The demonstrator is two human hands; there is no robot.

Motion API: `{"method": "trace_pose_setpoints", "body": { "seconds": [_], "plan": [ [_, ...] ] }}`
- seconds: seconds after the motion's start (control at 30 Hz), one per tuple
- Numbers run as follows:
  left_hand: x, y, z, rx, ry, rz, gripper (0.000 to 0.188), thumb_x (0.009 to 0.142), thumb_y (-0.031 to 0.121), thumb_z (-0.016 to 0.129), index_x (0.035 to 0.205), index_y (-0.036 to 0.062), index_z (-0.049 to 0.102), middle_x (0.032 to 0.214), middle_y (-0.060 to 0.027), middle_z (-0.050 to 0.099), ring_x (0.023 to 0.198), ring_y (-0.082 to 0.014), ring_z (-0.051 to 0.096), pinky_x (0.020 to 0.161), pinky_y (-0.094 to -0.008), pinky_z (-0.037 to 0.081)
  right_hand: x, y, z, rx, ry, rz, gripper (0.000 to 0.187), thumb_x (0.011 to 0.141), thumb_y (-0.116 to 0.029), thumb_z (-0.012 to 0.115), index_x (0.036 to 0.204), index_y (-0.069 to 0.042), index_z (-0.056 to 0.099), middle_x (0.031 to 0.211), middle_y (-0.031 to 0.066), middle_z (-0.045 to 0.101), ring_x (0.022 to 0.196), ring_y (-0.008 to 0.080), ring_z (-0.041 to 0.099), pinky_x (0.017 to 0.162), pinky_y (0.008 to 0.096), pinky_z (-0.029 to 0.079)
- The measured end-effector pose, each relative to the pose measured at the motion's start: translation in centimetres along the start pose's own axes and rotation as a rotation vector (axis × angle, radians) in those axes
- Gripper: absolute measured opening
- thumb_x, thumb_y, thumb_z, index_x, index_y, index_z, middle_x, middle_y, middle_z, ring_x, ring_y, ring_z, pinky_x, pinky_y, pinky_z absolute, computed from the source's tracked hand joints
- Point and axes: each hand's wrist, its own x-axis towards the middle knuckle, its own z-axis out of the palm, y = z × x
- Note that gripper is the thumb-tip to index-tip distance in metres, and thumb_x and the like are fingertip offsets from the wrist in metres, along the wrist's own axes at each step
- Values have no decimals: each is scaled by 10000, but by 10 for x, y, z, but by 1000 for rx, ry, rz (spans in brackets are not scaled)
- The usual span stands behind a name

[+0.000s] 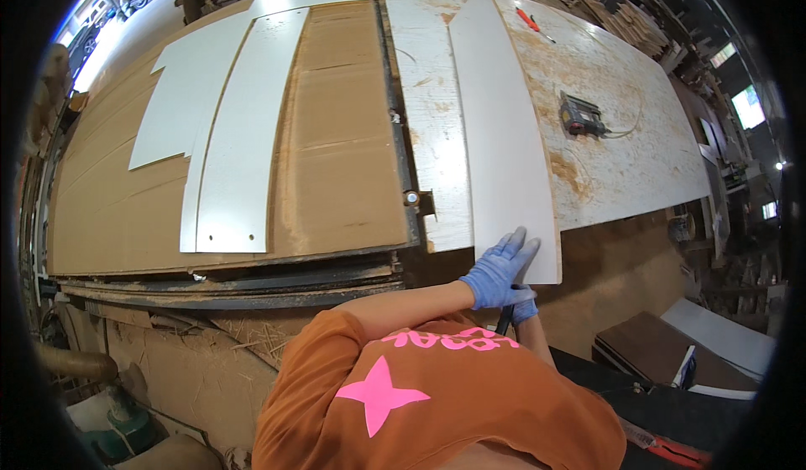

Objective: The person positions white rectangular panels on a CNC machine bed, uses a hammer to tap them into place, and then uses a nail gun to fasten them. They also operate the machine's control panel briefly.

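A long white board [504,126] lies lengthwise on the worn white tabletop, its near end sticking out past the table's front edge. My left hand [502,270], in a blue-grey glove, rests on this near end with its fingers stretched out. Just below it is my right hand [525,305], also gloved, at the board's near edge and partly covered by the left. A narrow dark thing [505,319] shows beside the right hand's closed fingers; its kind is hidden.
On the worn tabletop [621,172] lie a nail gun [581,115] with a thin hose and a red-handled tool [528,20]. To the left, white panels [243,134] rest on brown sheet stock [344,134]. Boards [672,348] lie low at the right.
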Motion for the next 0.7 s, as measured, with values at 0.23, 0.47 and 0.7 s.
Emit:
{"method": "trace_pose_setpoints", "body": {
  "seconds": [0.23,0.47,0.7],
  "plan": [
    [-29,-77,37,350,-253,205,923,721,414,708,1507,202,272,1572,-209,161,1428,-447,176,1162,-569,100,18,-19,-87,360,-39,167,346,916,-284,522,1195,-93,595,1141,135,660,1103,326,604,920,610,472],
    [-59,-120,49,435,-162,248,865,732,357,693,1491,207,307,1555,-200,219,1403,-426,249,1167,-537,146,23,13,-61,494,-2,196,404,911,-408,543,1236,-175,598,1287,82,604,1183,294,563,963,572,459],
    [-74,-122,21,458,-150,-8,922,659,364,775,1464,197,360,1538,-224,235,1397,-427,248,1150,-494,210,44,34,-84,624,145,257,372,882,-333,535,1212,-175,600,1265,73,612,1191,282,546,996,609,389]
  ]
}}
